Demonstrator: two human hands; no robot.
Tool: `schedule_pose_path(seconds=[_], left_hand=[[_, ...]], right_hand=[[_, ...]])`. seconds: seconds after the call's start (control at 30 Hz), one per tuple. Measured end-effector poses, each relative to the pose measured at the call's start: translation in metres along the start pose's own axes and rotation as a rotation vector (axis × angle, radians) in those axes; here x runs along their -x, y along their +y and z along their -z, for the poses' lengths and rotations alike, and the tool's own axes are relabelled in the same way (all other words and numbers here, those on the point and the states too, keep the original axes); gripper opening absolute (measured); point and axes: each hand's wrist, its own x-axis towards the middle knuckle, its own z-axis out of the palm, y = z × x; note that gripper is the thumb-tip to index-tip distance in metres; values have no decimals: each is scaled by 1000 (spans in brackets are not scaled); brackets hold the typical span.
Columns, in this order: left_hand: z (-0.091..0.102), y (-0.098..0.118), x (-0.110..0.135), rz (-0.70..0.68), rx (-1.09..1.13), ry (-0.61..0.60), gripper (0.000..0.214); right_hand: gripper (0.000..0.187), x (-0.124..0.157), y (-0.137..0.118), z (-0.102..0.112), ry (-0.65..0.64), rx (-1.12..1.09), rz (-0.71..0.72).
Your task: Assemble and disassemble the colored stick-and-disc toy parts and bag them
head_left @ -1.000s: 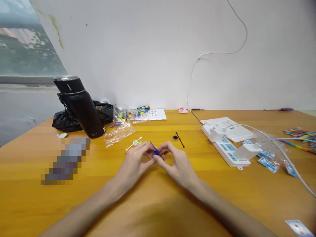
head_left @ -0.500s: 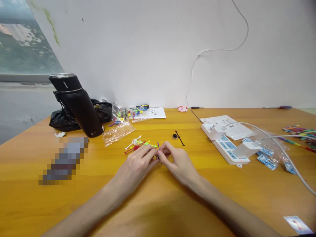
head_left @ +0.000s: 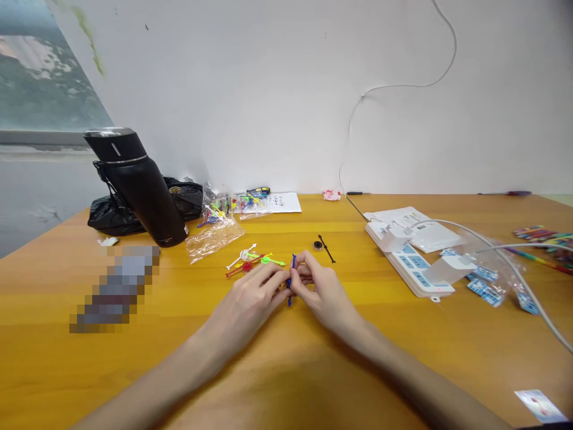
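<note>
My left hand (head_left: 250, 297) and my right hand (head_left: 320, 291) meet over the middle of the yellow wooden table (head_left: 277, 364). Both pinch a small blue plastic stick piece (head_left: 292, 277), which stands nearly upright between the fingertips. Just beyond the left fingers lie loose white, red and green plastic stick pieces (head_left: 252, 261). A small black ring with a black stick (head_left: 323, 246) rests a little past the right hand.
A black flask (head_left: 136, 188) leans by a black bag (head_left: 183, 200) at the back left, beside clear bags of coloured parts (head_left: 218, 227). A white power strip (head_left: 414, 263), white cable (head_left: 505, 257), blue packets (head_left: 486, 289) and coloured pencils (head_left: 541, 239) lie at the right.
The blue piece has turned from slanted to nearly upright between my fingers. Both hands have shifted slightly toward me, uncovering the red and green sticks behind them.
</note>
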Motion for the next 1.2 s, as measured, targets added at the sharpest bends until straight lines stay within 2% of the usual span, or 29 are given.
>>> schedule_pose_path(seconds=[0.3,0.5,1.03,1.1,1.2], left_hand=[[0,1,-2,37,95,11,13],[-2,0,-1,10,106,36,16],[-12,-8,0,-107,75,106,19],[-10,-8,-1,-51,120,106,18],[-3,-7,-5,131,319,53,18]], right_hand=[[15,2,-2,-1,41,-96,-66],[19,1,0,-1,29,-228,-92],[25,-1,5,-1,27,-292,-117],[25,-2,5,2,18,-272,-86],[26,-3,4,11,-69,-225,-38]])
